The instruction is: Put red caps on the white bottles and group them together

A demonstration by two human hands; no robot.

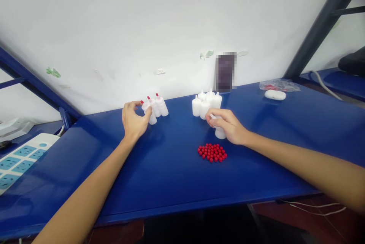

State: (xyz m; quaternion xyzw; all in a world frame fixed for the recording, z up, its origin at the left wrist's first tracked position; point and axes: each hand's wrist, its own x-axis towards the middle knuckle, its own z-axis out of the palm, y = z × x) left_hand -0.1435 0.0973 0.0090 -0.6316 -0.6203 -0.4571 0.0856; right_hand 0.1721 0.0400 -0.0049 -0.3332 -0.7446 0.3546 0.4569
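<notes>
Left hand (133, 122): fingers pinch capped bottle (152, 119), standing on counter (162, 175); light hold looks best, squeezing may dent wall. Right hand (232, 128): fingers pinch other bottle (220, 133) around upper part, just beyond red caps (211, 152); better keep base level, away from caps. Forearms slant inward, palms low.

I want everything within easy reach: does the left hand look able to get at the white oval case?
Probably not by a straight path: the left hand is on a red-tipped bottle, and the white bottles, with the right hand close by, stand between it and the white oval case.
</notes>
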